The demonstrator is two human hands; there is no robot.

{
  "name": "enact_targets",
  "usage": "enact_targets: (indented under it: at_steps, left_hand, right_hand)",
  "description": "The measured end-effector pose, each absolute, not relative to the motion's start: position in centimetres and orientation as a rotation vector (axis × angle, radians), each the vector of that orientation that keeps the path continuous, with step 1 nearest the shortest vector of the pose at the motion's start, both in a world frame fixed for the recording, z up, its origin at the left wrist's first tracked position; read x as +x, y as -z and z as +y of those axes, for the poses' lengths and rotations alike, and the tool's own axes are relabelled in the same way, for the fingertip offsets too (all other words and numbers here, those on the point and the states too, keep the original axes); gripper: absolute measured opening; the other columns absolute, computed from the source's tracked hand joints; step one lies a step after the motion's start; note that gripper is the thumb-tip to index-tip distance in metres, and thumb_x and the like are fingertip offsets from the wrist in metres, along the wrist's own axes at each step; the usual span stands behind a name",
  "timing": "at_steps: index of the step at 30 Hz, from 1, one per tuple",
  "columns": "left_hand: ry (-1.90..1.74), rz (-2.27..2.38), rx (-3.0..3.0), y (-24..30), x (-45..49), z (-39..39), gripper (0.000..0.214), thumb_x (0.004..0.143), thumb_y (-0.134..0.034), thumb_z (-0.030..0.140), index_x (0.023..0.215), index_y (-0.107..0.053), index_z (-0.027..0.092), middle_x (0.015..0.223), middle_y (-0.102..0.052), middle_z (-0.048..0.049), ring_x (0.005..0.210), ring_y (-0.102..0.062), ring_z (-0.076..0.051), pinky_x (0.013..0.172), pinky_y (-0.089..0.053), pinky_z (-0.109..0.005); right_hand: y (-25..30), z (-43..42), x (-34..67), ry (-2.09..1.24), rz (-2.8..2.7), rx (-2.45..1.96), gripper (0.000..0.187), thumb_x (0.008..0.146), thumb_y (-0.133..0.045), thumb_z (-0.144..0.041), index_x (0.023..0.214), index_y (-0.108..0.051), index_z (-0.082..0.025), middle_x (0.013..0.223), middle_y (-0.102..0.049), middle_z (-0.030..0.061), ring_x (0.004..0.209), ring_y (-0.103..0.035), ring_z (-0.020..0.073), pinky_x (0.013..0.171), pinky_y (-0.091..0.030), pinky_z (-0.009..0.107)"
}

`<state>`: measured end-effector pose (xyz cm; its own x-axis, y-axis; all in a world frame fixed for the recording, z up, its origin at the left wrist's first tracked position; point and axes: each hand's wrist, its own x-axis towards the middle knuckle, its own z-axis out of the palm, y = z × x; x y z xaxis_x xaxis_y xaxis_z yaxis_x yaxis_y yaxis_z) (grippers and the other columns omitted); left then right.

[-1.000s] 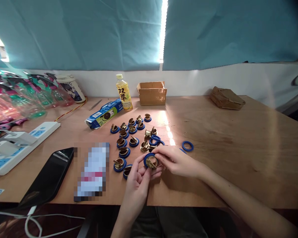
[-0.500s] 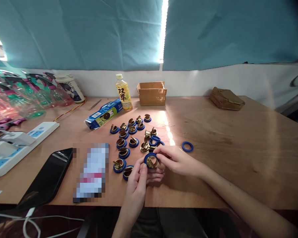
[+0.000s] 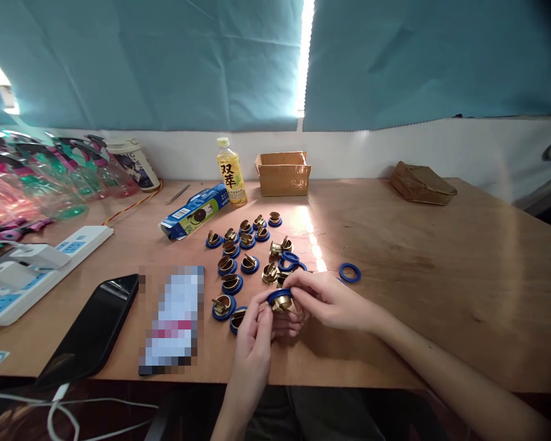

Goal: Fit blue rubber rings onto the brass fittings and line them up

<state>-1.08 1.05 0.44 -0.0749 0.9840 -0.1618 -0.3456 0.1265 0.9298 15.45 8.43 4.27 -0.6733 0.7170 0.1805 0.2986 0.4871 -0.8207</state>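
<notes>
Both my hands meet just above the near middle of the wooden table. My left hand and my right hand pinch one brass fitting with a blue ring between their fingertips. The ring sits round the top of the brass piece, which is tilted on its side. Just behind my hands lie several finished brass pieces in blue rings, a few bare brass pieces, and loose blue rings. One blue ring lies alone to the right.
A black phone and a blurred packet lie at the near left. White power strips sit further left. A blue snack box, yellow drink bottle, open cardboard box and brown packet stand along the back.
The brass piece with its blue ring has been turned from facing up to lying on its side between my fingers. Both hands stayed in place.
</notes>
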Motion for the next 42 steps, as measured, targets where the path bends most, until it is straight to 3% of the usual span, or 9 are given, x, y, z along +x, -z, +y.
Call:
enact_targets:
  at_steps: [5,9,19,25,29,32,35,37,42]
  left_hand:
    - [-1.347,1.07,0.794,-0.6,-0.9,1.0,0.044,0.09,-0.063,0.041,0.126,-0.057,0.017,0.116,-0.072,-0.0106,0.091,-0.074,-0.022,0.079,-0.06,-0.032]
    - [-1.334,1.094,0.816,-0.8,-0.9,1.0,0.049,0.088,-0.066,0.041,0.13,-0.055,0.019,0.125,-0.069,-0.0113,0.099,-0.073,-0.024,0.089,-0.06,-0.035]
    - [-1.269,1.086,0.872,-0.3,-1.4,1.3,0.052,0.085,-0.07,0.043,0.129,-0.057,0.02,0.134,-0.065,-0.0117,0.125,-0.062,-0.028,0.103,-0.053,-0.036]
    - [-1.266,1.134,0.883,-0.5,-1.3,1.1,0.05,0.08,-0.075,0.04,0.123,-0.057,0.022,0.125,-0.069,-0.0094,0.121,-0.064,-0.026,0.101,-0.052,-0.032]
    - [-1.3,1.146,0.855,-1.3,-0.9,0.9,0.047,0.078,-0.076,0.041,0.117,-0.059,0.021,0.114,-0.072,-0.0089,0.11,-0.069,-0.024,0.098,-0.053,-0.034]
    - [-1.31,1.163,0.847,-1.5,-0.7,0.9,0.049,0.076,-0.078,0.042,0.115,-0.059,0.02,0.112,-0.072,-0.0094,0.108,-0.069,-0.025,0.099,-0.052,-0.036]
    - [-1.296,1.171,0.853,-1.3,-0.7,0.9,0.051,0.076,-0.078,0.043,0.117,-0.059,0.02,0.113,-0.071,-0.01,0.107,-0.069,-0.025,0.099,-0.052,-0.039]
    - [-1.286,1.156,0.859,-1.1,-0.7,1.0,0.051,0.076,-0.077,0.043,0.117,-0.058,0.019,0.113,-0.071,-0.01,0.104,-0.07,-0.024,0.099,-0.053,-0.039]
    - [-1.276,1.16,0.873,-0.8,-0.7,1.0,0.052,0.073,-0.079,0.043,0.115,-0.06,0.019,0.111,-0.072,-0.0099,0.097,-0.072,-0.023,0.097,-0.053,-0.037]
  right_hand:
    - [-4.2,8.4,15.4,-1.195,-2.146,-0.843,0.017,0.095,-0.048,-0.016,0.106,-0.061,-0.018,0.084,-0.065,0.0012,0.07,-0.059,0.0128,0.061,-0.045,0.023]
    - [-4.2,8.3,15.3,-1.251,-2.104,-0.838,0.018,0.09,-0.051,-0.012,0.103,-0.062,-0.018,0.08,-0.064,0.0003,0.067,-0.058,0.0118,0.059,-0.045,0.023]
    - [-4.3,8.5,15.7,-1.273,-2.123,-0.843,0.013,0.086,-0.057,-0.014,0.097,-0.063,-0.017,0.073,-0.06,-0.0022,0.062,-0.053,0.0093,0.054,-0.04,0.02]
    - [-4.6,8.1,15.5,-1.233,-2.203,-0.798,0.016,0.082,-0.059,-0.01,0.094,-0.065,-0.018,0.062,-0.054,-0.0061,0.056,-0.048,0.0086,0.053,-0.037,0.021]
    - [-5.7,8.6,16.1,-1.405,-2.01,-0.85,0.015,0.088,-0.058,-0.024,0.102,-0.061,-0.019,0.06,-0.049,-0.007,0.053,-0.045,0.0093,0.051,-0.035,0.022]
    - [-5.8,10.1,17.5,-1.154,-1.866,-1.108,0.017,0.093,-0.051,-0.031,0.1,-0.06,-0.019,0.057,-0.045,-0.0066,0.049,-0.041,0.0107,0.049,-0.031,0.024]
    - [-4.7,11.9,18.8,-0.58,-1.899,-1.372,0.01,0.088,-0.054,-0.026,0.09,-0.06,-0.018,0.065,-0.055,-0.0008,0.059,-0.05,0.0149,0.058,-0.035,0.027]
    - [-3.7,12.9,19.2,-0.379,-1.998,-1.517,0.011,0.085,-0.056,-0.024,0.092,-0.061,-0.018,0.074,-0.064,0.004,0.066,-0.055,0.0187,0.061,-0.035,0.029]
    - [-1.4,14.6,18.3,-0.38,-2.071,-1.547,0.018,0.086,-0.053,-0.025,0.099,-0.062,-0.018,0.084,-0.068,0.0068,0.073,-0.058,0.0204,0.067,-0.039,0.029]
